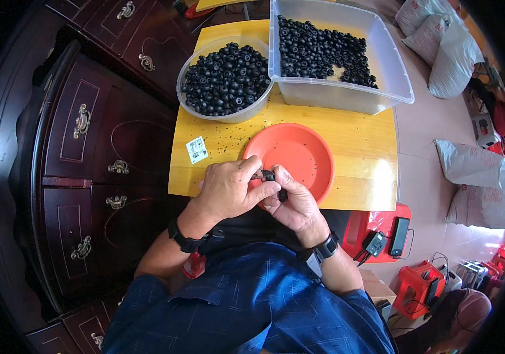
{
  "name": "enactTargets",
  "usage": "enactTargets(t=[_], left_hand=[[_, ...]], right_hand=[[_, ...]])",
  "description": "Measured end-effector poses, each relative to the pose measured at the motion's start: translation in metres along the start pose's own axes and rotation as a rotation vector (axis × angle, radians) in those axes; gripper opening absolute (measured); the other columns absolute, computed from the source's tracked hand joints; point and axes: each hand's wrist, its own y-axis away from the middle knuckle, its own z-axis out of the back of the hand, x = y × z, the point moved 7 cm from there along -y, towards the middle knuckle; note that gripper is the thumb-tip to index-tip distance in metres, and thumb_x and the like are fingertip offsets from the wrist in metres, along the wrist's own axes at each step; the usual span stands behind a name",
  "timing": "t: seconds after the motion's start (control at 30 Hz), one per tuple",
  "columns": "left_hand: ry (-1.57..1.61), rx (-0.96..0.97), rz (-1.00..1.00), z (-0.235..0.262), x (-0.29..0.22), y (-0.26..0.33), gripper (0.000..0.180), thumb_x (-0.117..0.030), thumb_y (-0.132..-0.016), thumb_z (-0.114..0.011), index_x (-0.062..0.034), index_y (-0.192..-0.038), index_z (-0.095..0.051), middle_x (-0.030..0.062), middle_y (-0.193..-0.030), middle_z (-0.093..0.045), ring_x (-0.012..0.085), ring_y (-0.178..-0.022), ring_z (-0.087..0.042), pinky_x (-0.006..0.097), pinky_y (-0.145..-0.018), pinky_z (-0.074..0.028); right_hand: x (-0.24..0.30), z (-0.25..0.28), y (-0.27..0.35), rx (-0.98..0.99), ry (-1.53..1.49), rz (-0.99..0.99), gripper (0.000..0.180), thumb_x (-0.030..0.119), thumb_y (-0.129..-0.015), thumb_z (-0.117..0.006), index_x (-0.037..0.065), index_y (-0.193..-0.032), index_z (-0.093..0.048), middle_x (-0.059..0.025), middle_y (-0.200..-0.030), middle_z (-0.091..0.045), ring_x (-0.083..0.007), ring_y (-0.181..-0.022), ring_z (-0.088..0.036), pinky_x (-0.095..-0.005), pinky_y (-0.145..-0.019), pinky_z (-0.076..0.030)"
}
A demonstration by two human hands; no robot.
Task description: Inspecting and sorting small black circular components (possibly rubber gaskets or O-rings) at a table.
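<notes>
Dark carved wooden drawers (81, 177) with brass handles stand to the left of the hands, beside a small yellow wooden surface (358, 141). On it, up and left of the hands, sits a round clear bowl (224, 79) heaped with small black ring-shaped beads. Next to that bowl, farther up and to the right, is a clear rectangular tub (347, 88) with more of the same black beads spread over its floor. A small white tag (196, 149) lies just above the left hand. The left hand (229, 189) is curled, thumb and fingers pinching a small black piece (267, 176), which sits at the near rim of an orange plastic dish (299, 154). The right hand (294, 203) is closed against it from below, fingertips touching the same piece. Both wrists wear dark bands. Right of the hands, red boxes (376, 233) and white sacks (471, 165) lie on the floor.
</notes>
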Motion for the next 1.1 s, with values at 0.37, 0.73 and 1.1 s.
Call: enactTargets(t=[0.37,0.73,1.1], left_hand=[[-0.044,-0.007,-0.001,0.0,0.0,0.0,0.046,-0.051,-0.089,-0.068,-0.0067,-0.083,-0.056,0.0102,-0.068,-0.066,0.0297,-0.062,-0.068,0.04,-0.055,-0.051],[-0.059,-0.022,-0.058,-0.007,0.002,0.006,0.045,-0.048,-0.094,-0.063,-0.0062,-0.08,-0.055,0.0091,-0.061,-0.063,0.031,-0.058,-0.067,0.041,-0.052,-0.052],[0.389,-0.138,0.051,0.004,0.007,0.007,0.019,-0.01,-0.085,-0.076,-0.003,-0.099,-0.066,0.0041,-0.067,-0.065,0.0064,-0.058,-0.061,0.025,-0.052,-0.047]], right_hand=[[-0.002,0.006,-0.003,-0.014,0.01,0.015,0.012,0.022,-0.096,-0.068,0.012,-0.094,-0.063,-0.0004,-0.094,-0.063,-0.0055,-0.073,-0.053,-0.0197,-0.057,-0.042],[-0.003,-0.003,-0.005,0.04,-0.034,0.049,0.012,0.019,-0.096,-0.067,0.01,-0.089,-0.061,-0.0008,-0.087,-0.064,-0.0112,-0.077,-0.059,-0.0263,-0.066,-0.048],[-0.007,-0.003,-0.008,0.046,-0.042,0.052,0.013,0.021,-0.098,-0.064,0.009,-0.094,-0.062,-0.0031,-0.093,-0.066,-0.0129,-0.081,-0.062,-0.0274,-0.07,-0.05]])
